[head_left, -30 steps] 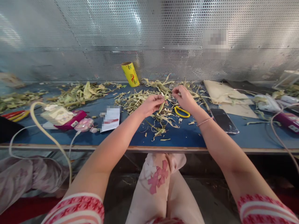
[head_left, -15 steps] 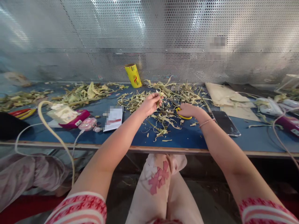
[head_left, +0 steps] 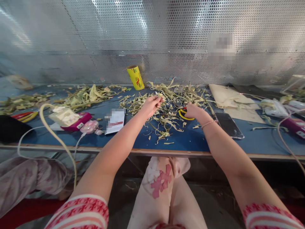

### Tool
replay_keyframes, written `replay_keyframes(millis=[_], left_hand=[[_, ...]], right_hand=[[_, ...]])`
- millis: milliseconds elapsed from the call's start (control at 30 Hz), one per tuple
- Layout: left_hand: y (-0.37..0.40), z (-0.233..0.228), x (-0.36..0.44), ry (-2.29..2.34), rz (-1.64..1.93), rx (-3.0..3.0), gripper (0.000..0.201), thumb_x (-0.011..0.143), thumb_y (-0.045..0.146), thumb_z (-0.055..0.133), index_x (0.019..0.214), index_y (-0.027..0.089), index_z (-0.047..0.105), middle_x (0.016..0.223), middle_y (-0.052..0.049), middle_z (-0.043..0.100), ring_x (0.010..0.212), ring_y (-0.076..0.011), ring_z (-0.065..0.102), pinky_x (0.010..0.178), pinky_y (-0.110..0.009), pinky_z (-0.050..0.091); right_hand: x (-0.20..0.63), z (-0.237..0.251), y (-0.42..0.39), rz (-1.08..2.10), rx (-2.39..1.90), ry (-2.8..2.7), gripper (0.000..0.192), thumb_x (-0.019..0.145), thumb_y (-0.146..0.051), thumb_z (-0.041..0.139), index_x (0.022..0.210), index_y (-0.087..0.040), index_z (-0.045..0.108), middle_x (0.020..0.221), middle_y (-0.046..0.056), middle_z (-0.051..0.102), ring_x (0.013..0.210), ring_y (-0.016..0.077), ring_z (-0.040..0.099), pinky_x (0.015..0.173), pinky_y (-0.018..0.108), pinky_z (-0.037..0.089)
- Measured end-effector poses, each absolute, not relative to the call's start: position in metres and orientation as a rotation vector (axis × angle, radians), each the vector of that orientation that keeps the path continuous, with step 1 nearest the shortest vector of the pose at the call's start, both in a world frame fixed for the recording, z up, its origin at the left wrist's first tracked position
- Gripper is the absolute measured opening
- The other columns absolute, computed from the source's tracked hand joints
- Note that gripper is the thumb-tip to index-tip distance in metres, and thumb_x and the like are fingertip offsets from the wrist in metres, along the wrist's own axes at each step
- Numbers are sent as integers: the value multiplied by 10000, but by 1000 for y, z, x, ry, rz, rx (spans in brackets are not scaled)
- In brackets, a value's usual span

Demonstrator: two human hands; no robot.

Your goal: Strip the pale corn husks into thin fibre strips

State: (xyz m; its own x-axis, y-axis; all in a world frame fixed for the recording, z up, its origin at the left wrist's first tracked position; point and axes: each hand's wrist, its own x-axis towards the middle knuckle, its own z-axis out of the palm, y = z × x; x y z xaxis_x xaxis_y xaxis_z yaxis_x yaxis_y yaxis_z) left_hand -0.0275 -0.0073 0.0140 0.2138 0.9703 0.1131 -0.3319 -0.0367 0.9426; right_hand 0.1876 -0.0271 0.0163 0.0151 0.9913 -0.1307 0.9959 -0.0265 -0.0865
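So the left hand (head_left: 150,106) is pinched shut on a small pale bit of husk or stem (head_left: 159,95), fingertips bunched together at about 11 o'clock from the middle of the blue table (head_left: 190,140). The right hand (head_left: 194,111) is curled down over the yellow-handled scissors (head_left: 184,115) lying at roughly 1 o'clock. It's on the handle loop, but I can't tell whether the fingers are actually through it or just resting on top.

The piece being worked sits right at the near edge of the big pile of dried leaf strips (head_left: 173,95), between the two hands, with loose trimmings (head_left: 164,125) scattered toward 6 o'clock.

If I were doing this, I'd say the trick is:
- keep the pinch close to the spot you want to cut, so the strip doesn't flop
- get thumb and finger properly seated in the loops before lifting the scissors, since a half grip will probably twist
- lift the piece clear of the pile first so you don't snip neighbouring strips

Watch the smartphone (head_left: 228,124) sitting just to the right of the right wrist at 3 o'clock, easy to knock with an elbow. The yellow roll (head_left: 135,77) at 12 o'clock and the paper card (head_left: 115,121) at 9 o'clock are well apart from the action, so no worries there.
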Motion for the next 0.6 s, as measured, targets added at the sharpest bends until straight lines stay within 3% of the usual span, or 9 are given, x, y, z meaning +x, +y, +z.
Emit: replay_keyframes(millis=[167,300,500,600], left_hand=[[2,4,-28,853,1322,1350,92,822,143,604,748,134,550,666,1,578,486,-32,405,480,-180,325],[14,-7,-32,894,1448,1512,89,852,231,589,825,153,557,718,-6,585,519,-48,420,513,-200,339],[18,-9,-36,876,1602,1608,380,863,497,551,1131,228,565,770,-23,589,554,-77,437,544,-227,339],[20,-8,-36,844,1637,1571,445,856,556,524,1163,235,562,771,-29,594,566,-84,443,549,-234,342]], right_hand=[[189,18,-30,-219,2288,2183,517,778,-198,541,1250,-10,442,1068,278,648,1052,342,637,796,362,492],[189,18,-32,-60,2414,2388,506,754,-214,563,1219,-65,430,1088,243,643,1038,345,628,834,405,482],[178,17,-34,153,2478,2838,675,736,-432,631,1256,-89,370,1199,232,565,1156,348,535,945,454,437],[172,14,-36,265,2338,2988,772,703,-498,657,1283,-84,359,1228,231,533,1214,364,477,998,488,401]])
